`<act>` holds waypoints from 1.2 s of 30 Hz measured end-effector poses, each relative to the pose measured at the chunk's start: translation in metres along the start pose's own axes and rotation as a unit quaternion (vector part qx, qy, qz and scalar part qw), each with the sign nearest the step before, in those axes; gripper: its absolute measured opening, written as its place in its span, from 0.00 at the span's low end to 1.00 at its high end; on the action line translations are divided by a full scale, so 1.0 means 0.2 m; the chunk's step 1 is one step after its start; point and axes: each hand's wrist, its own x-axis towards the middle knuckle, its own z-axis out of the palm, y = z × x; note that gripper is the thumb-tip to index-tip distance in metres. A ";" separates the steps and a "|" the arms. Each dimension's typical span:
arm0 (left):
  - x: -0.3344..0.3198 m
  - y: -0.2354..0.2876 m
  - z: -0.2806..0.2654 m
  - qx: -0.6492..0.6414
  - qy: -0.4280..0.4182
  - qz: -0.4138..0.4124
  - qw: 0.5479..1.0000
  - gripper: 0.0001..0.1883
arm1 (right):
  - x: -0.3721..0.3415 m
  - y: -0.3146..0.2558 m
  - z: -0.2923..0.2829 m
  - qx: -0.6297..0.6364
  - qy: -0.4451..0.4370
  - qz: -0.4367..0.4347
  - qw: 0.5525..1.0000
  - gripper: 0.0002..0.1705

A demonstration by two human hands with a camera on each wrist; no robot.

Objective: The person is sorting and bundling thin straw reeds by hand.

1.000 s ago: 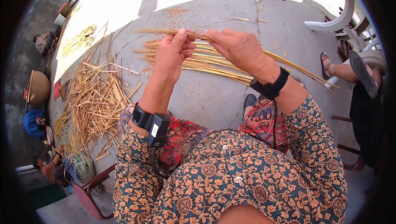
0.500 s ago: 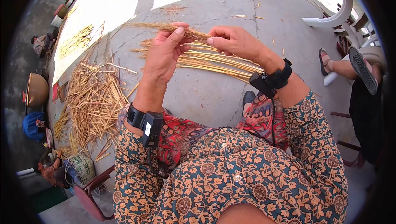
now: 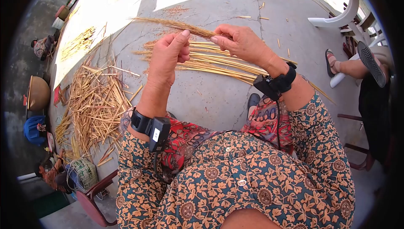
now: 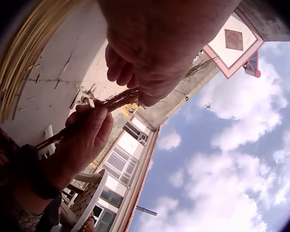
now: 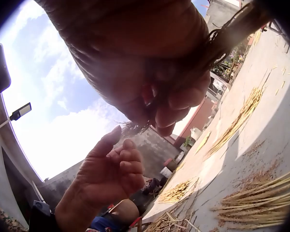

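Note:
My right hand pinches a broomcorn stalk between thumb and fingers, just below its brushy head. The thin bristles stretch left from the grip, at chest height over the floor. Just under the bristles is my left hand, fingers curled in and thumb pointing up; the thumb tip overlaps the bristles' lower edge. In the right wrist view the left hand shows its palm side, with no stalk across it. Below the hands lies a row of long broomcorn stalks, brushy ends to the left.
On the concrete floor at left is a heap of short cut straw. Loose seed husks lie ahead. A white plastic chair stands at right, near another person's leg. A woven basket stands lower left.
My left hand has slipped off the bristles to just below them, its fingers curling in. The bristles now show along their length. My right hand keeps its pinch and has shifted slightly.

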 end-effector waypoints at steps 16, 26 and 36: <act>-0.01 0.00 0.11 0.116 0.060 0.120 0.984 0.12 | -0.01 -0.01 0.03 -0.185 0.073 -0.065 0.978 0.13; 0.00 -0.01 0.10 0.051 0.044 0.051 0.996 0.10 | -0.01 -0.01 0.04 -0.222 0.083 -0.075 0.969 0.12; -0.01 -0.02 0.11 0.117 0.048 0.107 0.986 0.08 | -0.01 -0.02 0.03 -0.207 0.061 -0.059 0.975 0.13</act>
